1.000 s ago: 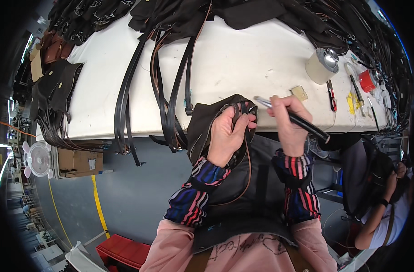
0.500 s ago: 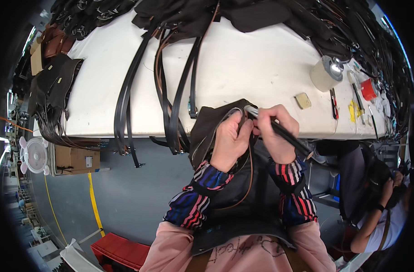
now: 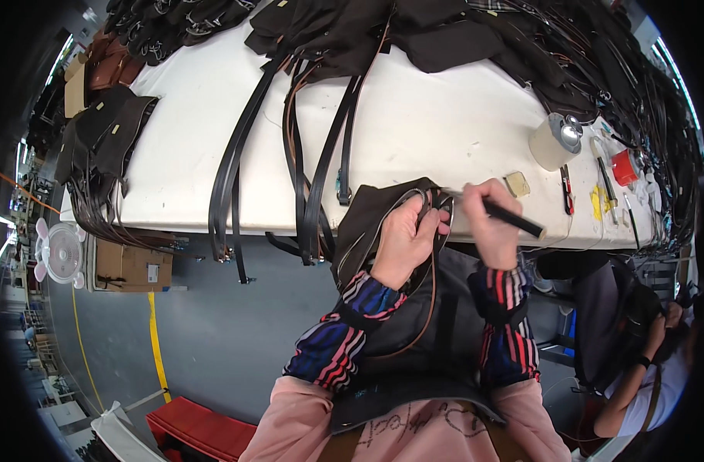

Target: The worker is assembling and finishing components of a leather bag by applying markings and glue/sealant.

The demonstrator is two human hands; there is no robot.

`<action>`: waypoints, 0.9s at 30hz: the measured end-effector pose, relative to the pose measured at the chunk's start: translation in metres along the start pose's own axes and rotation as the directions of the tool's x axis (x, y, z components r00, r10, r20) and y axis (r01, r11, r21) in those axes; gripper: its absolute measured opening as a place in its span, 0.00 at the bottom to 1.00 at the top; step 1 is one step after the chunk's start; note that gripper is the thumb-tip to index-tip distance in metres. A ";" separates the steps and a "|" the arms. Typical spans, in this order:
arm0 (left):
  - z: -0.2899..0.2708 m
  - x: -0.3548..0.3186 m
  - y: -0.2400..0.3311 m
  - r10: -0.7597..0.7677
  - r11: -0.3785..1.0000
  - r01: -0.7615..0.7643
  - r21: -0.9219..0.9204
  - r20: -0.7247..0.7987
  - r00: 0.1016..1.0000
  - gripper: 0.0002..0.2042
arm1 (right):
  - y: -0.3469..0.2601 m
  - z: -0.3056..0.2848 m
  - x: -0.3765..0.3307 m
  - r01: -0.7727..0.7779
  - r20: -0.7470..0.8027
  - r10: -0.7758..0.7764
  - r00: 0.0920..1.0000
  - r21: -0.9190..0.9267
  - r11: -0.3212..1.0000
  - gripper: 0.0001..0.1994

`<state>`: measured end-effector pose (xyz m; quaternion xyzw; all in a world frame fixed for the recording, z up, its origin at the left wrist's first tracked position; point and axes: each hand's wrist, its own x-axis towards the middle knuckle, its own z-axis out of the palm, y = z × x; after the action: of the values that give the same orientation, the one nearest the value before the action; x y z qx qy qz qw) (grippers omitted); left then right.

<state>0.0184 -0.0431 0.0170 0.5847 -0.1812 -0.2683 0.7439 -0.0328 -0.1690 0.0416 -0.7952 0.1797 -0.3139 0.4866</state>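
At centre, the left hand [image 3: 404,240] pinches a dark zippered bag [image 3: 365,219]; the right hand [image 3: 491,219] grips a black-handled tool [image 3: 517,220], work seemingly unfinished.

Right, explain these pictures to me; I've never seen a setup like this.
There is no machine: these are a person's own bare hands. Every picture comes from a wide fisheye camera worn on the head, looking down, so straight edges bend toward the rim.

The left hand holds a dark zippered bag near its opening. The right hand grips a black-handled tool, its tip near that opening, too blurred to identify.

On the white table are black straps hanging over the near edge, dark fabric pieces, a pale pot, a yellowish block and a red container. At right, another person's hand shows.
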 end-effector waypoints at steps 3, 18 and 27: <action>0.001 0.001 -0.002 0.014 1.000 -0.014 -0.017 -0.006 1.000 0.09 | -0.003 -0.009 0.003 0.035 -0.087 -0.039 0.995 -0.041 0.999 0.08; -0.018 -0.026 0.083 -0.170 0.784 0.292 -0.548 0.264 0.950 0.14 | 0.017 -0.067 0.096 0.239 0.056 -0.256 0.965 -0.595 0.767 0.29; -0.018 -0.071 0.105 -0.056 0.543 0.263 -0.798 0.278 0.959 0.18 | -0.018 -0.009 -0.103 -0.025 0.167 -0.015 0.986 0.234 0.972 0.40</action>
<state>-0.0077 0.0330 0.1171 0.1473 -0.0603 -0.4515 0.8779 -0.1158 -0.1056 0.0272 -0.7552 0.1017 -0.2636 0.5915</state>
